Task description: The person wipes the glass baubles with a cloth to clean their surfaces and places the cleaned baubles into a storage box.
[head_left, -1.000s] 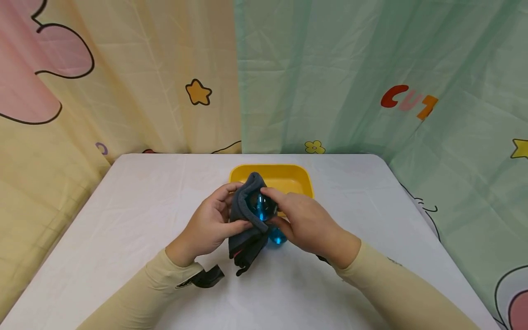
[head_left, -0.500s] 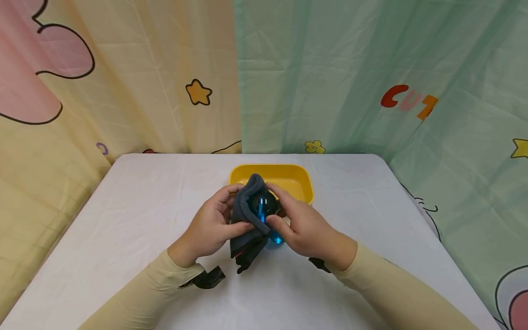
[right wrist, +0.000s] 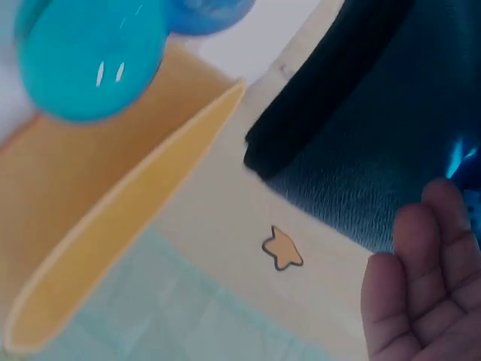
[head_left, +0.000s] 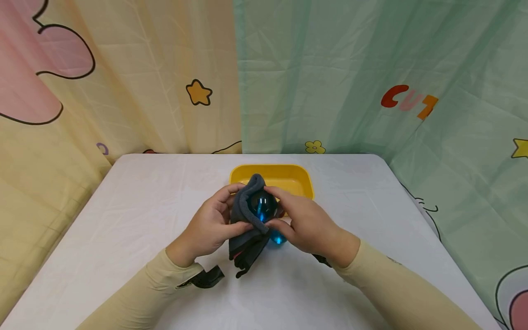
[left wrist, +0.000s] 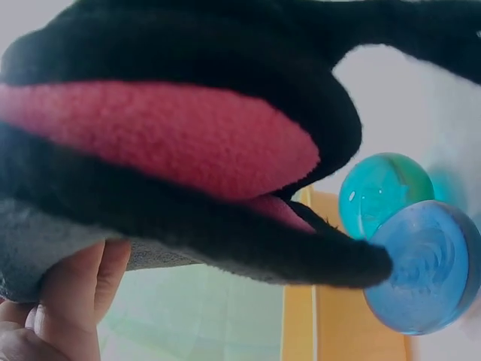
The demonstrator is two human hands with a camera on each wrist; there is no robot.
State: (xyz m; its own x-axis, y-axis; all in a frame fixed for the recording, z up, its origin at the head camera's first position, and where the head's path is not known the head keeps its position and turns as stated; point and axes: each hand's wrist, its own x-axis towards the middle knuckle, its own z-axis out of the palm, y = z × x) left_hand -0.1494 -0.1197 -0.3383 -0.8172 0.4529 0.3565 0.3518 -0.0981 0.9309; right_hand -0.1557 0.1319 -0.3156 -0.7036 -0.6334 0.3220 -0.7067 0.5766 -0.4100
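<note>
My left hand point(head_left: 210, 224) holds a soft dark grey and black plush piece point(head_left: 243, 229), thumb on its near side and fingers behind. In the left wrist view its black end gapes over a pink inside point(left wrist: 180, 143); its exact kind is unclear. At the rolled grey opening, my right hand point(head_left: 309, 222) holds a clear dark blue ball point(head_left: 263, 206), which sits partly within the fabric. Below that hand another blue ball point(head_left: 278, 237) shows on the table. The left wrist view has a teal ball point(left wrist: 383, 188) beside a blue ball point(left wrist: 417, 271), partly overlapping it.
A shallow yellow tray point(head_left: 290, 172) stands on the white table point(head_left: 173, 183) just beyond the hands. Printed curtains point(head_left: 313, 91) hang behind the table and at its sides. A black strap point(head_left: 207, 277) sticks out from the left cuff.
The right hand has shifted a little, its index finger moving along the far side of the ball. The ball has turned or moved slightly at the opening. The left hand is nearly unmoved.
</note>
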